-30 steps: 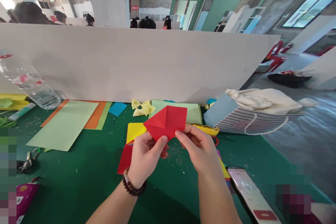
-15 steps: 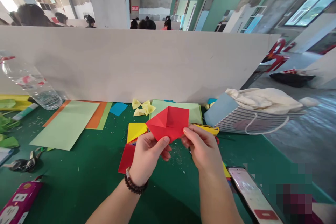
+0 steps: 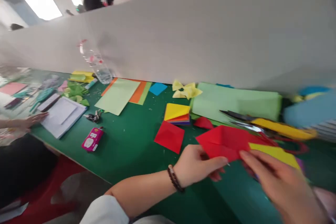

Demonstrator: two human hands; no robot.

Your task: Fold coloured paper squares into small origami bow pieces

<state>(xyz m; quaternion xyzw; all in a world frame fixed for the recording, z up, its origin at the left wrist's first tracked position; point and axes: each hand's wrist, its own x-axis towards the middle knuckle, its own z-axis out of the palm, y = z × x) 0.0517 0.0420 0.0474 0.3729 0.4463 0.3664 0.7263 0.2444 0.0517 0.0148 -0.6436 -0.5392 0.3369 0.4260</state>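
A folded red paper (image 3: 217,141) is between my two hands, its crease lines showing on the upper face. My left hand (image 3: 195,166) grips its lower left edge, thumb on top and fingers beneath. My right hand (image 3: 278,182), blurred, pinches the right side of the paper. Left of it, another red paper square (image 3: 170,136) lies on the table near a stack of coloured paper (image 3: 177,112) with yellow on top. Behind my right hand lie a yellow paper (image 3: 274,152), red-handled scissors (image 3: 299,146) and a yellow-and-black tool (image 3: 279,128), partly overlapping.
Green sheets (image 3: 217,99) and a folded pale-yellow paper piece (image 3: 186,90) lie along the white partition (image 3: 183,42). Further left are a plastic bottle (image 3: 98,66), keys (image 3: 93,116), a purple carton (image 3: 92,139) and a notebook (image 3: 63,113) beside another person's hand (image 3: 35,119).
The view has swung left, bringing another person's hand and notebook into sight. Both hands still hold the red paper, which now appears lower and further right.
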